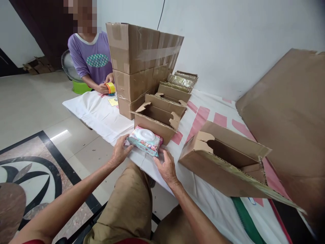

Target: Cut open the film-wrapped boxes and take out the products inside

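A pack of wet wipes (145,139) with a white oval lid and a pink and light-blue printed wrapper sits at the table's near edge. It lies close against the front of an open cardboard box (156,123). My left hand (120,149) grips the pack's left end, thumb in front and fingers behind. At the right end, my right hand (166,166) holds the lower corner between thumb and fingers. Some of the fingertips are hidden by the pack. To the right of my right hand stands another open cardboard box (198,156), its flaps up.
Taped cartons (142,51) are stacked on the cloth-covered table (101,115). More open boxes (175,91) line up behind. A large cardboard sheet or box (286,112) rises at right. Across the table, a person in a purple shirt (91,61) holds a yellow-orange tape roll (110,88).
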Available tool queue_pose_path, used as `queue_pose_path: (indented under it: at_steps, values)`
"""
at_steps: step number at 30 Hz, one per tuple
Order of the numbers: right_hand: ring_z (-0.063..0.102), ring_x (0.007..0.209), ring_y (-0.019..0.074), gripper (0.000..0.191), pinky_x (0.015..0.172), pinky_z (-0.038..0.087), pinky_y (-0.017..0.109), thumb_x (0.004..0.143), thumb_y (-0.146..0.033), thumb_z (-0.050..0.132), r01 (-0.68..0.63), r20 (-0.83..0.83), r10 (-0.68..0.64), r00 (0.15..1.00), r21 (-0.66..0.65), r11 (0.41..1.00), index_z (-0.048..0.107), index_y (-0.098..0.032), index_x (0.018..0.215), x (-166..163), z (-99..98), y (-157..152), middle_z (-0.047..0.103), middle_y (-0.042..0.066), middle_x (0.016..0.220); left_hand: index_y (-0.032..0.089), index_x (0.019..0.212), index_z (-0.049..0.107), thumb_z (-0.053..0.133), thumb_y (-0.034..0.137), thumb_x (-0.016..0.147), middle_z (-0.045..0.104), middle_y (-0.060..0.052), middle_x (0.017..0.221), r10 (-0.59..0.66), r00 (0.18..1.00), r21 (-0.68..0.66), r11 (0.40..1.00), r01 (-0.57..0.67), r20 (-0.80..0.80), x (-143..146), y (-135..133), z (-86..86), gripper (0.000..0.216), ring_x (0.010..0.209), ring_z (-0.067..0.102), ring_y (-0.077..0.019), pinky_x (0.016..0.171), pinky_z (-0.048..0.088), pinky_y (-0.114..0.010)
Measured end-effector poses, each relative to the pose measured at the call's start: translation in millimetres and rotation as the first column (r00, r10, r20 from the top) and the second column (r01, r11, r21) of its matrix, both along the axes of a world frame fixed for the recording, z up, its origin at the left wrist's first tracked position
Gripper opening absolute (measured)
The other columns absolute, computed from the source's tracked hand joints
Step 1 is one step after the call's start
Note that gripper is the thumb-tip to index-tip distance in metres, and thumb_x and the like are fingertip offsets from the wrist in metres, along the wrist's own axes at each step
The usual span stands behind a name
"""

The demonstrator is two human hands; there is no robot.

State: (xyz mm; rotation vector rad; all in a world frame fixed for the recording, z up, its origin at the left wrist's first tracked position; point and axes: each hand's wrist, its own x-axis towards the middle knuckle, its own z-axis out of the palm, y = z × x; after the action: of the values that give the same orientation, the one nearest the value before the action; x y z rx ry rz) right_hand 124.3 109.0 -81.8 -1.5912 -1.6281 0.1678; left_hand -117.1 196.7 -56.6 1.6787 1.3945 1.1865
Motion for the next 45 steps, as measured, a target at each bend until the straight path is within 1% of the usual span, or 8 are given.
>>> queue_pose_path:
  at_steps: [4,9,13,16,19,27,37,45]
  values:
    - [0.071,0.106,0.0334,0.037,0.095,0.055,0.049,0.088,-0.031,0.062,-0.018,0.03,0.019,0.999,-0.02,1.0,0.066,-0.019,0.122,-3,1.8,0,0.076,0.015,0.115,0.021,0.123,0.065,0.069,0.034,0.077,0.073,-0.01,0.118,0.01,0.998,-0.047,0.999,-0.012,-0.054,13,7,6.2,0.048,0.083,0.065,-0.0227,0.086,0.056,-0.041]
    - [0.068,0.117,0.0332,0.05,0.101,0.052,0.046,0.082,-0.027,0.064,-0.048,0.06,0.05,0.997,-0.042,0.998,0.064,-0.017,0.131,-7,3.3,1,0.074,0.016,0.126,0.019,0.122,0.064,0.066,0.036,0.078,0.073,-0.009,0.109,0.012,0.987,-0.055,0.998,-0.021,-0.158,15,16,7.1,0.047,0.077,0.064,-0.0229,0.082,0.056,-0.041]
    - [0.067,0.119,0.0331,0.052,0.103,0.051,0.046,0.081,-0.025,0.064,-0.051,0.065,0.056,0.996,-0.064,0.997,0.063,-0.014,0.132,-7,2.6,4,0.073,0.017,0.128,0.016,0.129,0.06,0.066,0.035,0.08,0.068,-0.016,0.122,0.063,0.974,0.058,0.997,-0.052,-0.219,15,10,2.4,0.053,0.105,0.067,-0.0321,0.099,0.054,-0.05]
    - [0.066,0.119,0.0324,0.049,0.103,0.05,0.046,0.083,-0.023,0.062,-0.039,0.059,0.044,0.997,-0.073,0.997,0.063,-0.014,0.132,-6,1.1,4,0.073,0.016,0.127,0.015,0.142,0.052,0.067,0.031,0.082,0.053,-0.022,0.149,0.179,0.954,0.305,0.947,-0.101,-0.242,24,-8,-3.2,0.064,0.142,0.049,-0.0388,0.116,0.042,-0.058]
    - [0.066,0.12,0.0305,0.044,0.102,0.05,0.043,0.086,-0.023,0.062,-0.045,0.05,0.049,0.998,-0.078,0.996,0.065,-0.014,0.129,-5,0.6,4,0.073,0.016,0.129,0.018,0.151,0.044,0.068,0.031,0.086,0.035,-0.024,0.164,0.185,0.943,0.42,0.906,-0.055,-0.276,40,-29,-10.3,0.071,0.154,0.035,-0.0405,0.121,0.034,-0.062]
    - [0.061,0.131,0.0301,0.049,0.109,0.046,0.043,0.087,-0.025,0.065,-0.107,0.049,0.114,0.992,-0.126,0.986,0.064,-0.017,0.135,-3,6.3,2,0.069,0.014,0.139,0.02,0.158,0.035,0.077,0.037,0.084,0.016,-0.025,0.172,0.153,0.938,0.398,0.917,-0.018,-0.311,74,-35,-28.6,0.087,0.162,0.012,-0.0455,0.126,0.021,-0.069]
    - [0.05,0.143,0.0356,0.059,0.115,0.038,0.053,0.086,-0.028,0.069,-0.145,-0.006,0.146,0.989,-0.17,0.975,0.06,-0.016,0.143,-8,6.0,3,0.062,0.018,0.149,0.022,0.156,0.041,0.083,0.036,0.079,0.019,-0.023,0.172,0.167,0.942,0.405,0.913,-0.036,-0.292,62,-23,-30.6,0.089,0.161,0.019,-0.0437,0.127,0.025,-0.063]
    - [0.065,0.123,0.0306,0.04,0.108,0.049,0.048,0.088,-0.029,0.062,-0.088,-0.223,0.078,0.972,-0.038,0.995,0.071,-0.021,0.125,3,-1.9,3,0.074,0.013,0.13,0.022,0.16,0.031,0.078,0.035,0.084,0.007,-0.024,0.174,0.19,0.957,0.414,0.906,-0.085,-0.219,74,-36,-36.3,0.091,0.163,0.01,-0.0438,0.127,0.022,-0.066]
